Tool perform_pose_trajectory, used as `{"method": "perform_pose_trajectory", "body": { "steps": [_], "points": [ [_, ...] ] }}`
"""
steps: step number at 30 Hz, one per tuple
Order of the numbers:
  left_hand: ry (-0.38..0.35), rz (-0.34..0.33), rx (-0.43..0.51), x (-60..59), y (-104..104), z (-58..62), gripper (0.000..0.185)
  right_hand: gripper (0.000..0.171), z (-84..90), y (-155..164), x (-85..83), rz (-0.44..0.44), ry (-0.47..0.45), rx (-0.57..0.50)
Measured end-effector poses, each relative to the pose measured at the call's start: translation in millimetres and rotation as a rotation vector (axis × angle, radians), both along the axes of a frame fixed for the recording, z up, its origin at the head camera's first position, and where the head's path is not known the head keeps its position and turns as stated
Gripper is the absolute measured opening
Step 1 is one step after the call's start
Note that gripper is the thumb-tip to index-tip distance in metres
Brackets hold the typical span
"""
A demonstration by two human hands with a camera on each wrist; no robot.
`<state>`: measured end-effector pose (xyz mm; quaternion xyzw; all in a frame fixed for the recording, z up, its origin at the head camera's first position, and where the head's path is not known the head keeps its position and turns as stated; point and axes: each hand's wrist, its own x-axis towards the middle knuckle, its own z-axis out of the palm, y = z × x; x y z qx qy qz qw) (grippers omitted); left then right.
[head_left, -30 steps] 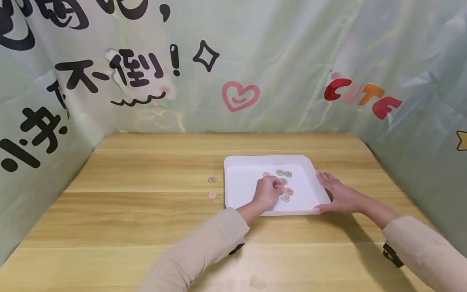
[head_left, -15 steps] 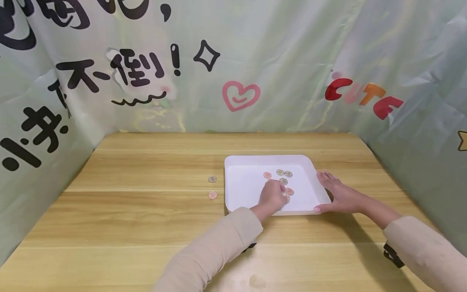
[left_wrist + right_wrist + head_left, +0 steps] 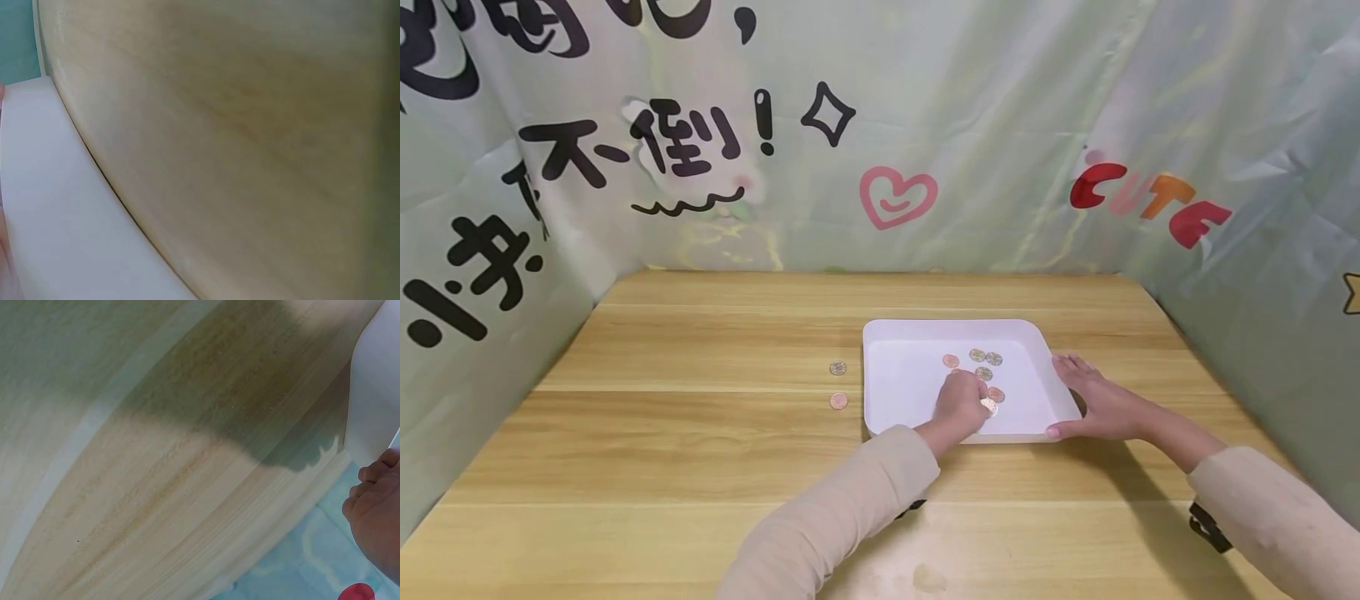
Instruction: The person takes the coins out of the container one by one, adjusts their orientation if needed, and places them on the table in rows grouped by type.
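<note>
A shallow white tray (image 3: 902,383) lies on the wooden table, with several copper and gold-coloured coins in its right half. Over the tray, my left hand (image 3: 958,406) has its fingers curled and pinches a shiny coin (image 3: 990,407) low near the bottom, close to a copper coin (image 3: 996,394). The fingers partly hide other coins beneath them. My right hand (image 3: 1101,404) holds the tray's right end, thumb at the near corner and fingers along the side. In the right wrist view its fingers (image 3: 374,481) meet the tray wall (image 3: 372,406).
Left of the tray, a silvery coin (image 3: 838,367) and a copper coin (image 3: 838,401) lie apart on the table (image 3: 700,450). A printed curtain (image 3: 985,117) closes off the back and both sides. The left wrist view shows mostly table and the tray's outer wall (image 3: 69,200).
My left hand has moved slightly right and down in the tray, uncovering a copper coin at the upper left and bringing its pinched coin lower. The right hand stays on the tray's end.
</note>
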<state>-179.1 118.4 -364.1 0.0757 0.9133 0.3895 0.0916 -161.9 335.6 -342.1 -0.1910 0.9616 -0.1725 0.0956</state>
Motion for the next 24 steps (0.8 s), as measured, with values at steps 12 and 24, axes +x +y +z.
{"method": "perform_pose_trajectory", "body": {
  "steps": [12, 24],
  "points": [
    [0.042, 0.013, 0.024, -0.4, -7, -0.9, 0.023, 0.11, -0.2, 0, 0.7, 0.008, 0.007, -0.008],
    [0.157, -0.177, 0.13, -1.0, -40, 13.2, 0.027, 0.11, -1.7, 1, -0.5, 0.008, 0.009, -0.006]
  ]
}}
